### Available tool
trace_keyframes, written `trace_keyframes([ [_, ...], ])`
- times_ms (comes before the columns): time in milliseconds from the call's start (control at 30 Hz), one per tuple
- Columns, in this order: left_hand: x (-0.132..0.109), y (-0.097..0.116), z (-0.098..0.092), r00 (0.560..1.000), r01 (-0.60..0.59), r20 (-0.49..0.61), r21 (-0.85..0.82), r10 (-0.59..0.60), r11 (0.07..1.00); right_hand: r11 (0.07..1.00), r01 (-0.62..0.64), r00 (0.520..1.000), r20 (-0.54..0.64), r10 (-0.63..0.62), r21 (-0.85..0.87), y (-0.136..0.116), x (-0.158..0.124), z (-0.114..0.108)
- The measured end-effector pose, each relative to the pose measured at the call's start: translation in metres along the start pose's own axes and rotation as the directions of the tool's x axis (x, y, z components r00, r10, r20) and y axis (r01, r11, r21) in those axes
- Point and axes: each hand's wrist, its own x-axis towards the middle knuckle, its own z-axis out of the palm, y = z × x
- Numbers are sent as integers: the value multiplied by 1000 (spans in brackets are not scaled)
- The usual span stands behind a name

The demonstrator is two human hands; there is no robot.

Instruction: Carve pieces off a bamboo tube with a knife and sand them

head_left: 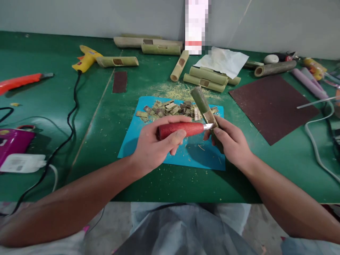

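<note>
My left hand point(156, 141) is closed round the red wooden handle of a carving knife point(183, 130). The knife's short metal blade points right and meets the edge of a cut-out opening in a green bamboo tube point(201, 101). Gripping that tube near its lower part is my right hand point(231, 138), the tube tilted with its upper end to the left. Beneath both hands lies a blue sheet point(172, 161). Bamboo chips point(159, 109) are heaped on the sheet's far part, partly hidden by my hands and the tube.
More bamboo tubes point(162, 49) with cut openings lie at the back. A yellow glue gun point(86, 60) and an orange cutter point(23, 82) are on the left. Brown sandpaper point(273, 106) lies right, near a white cable point(313, 141). White paper point(221, 60) covers some tubes.
</note>
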Motion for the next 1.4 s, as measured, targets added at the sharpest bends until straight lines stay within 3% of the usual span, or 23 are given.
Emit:
trace_keyframes([
  [400, 2, -1, 1, 993, -52, -108, -93, 42, 994, 999, -32, 999, -7, 32, 0, 4, -1, -1],
  [600, 1, 1, 2, 997, -44, -76, -128, 35, 991, 1000, -30, 1000, -1, 30, 2, 2, -1, 0],
  [767, -2, 4, 0, 1000, 17, 6, -57, -17, 998, 995, 34, 999, -11, -35, -98, 2, 0, -1],
  [967, -2, 6, 0, 998, 19, -60, -14, -19, 1000, 940, 76, 980, -151, -133, -334, 4, -2, 1],
  [1100, 0, 8, -3, 992, -1, -129, 71, 10, 997, 879, 135, 961, -158, -229, -457, 4, -3, 2],
  [1267, 0, 5, -6, 972, -66, -214, 138, 95, 988, 866, 103, 959, -182, -218, -490, 5, -2, 2],
  [1400, -1, 6, -4, 988, -47, -136, 170, 70, 984, 867, 112, 961, -171, -219, -486, 5, -2, 2],
])
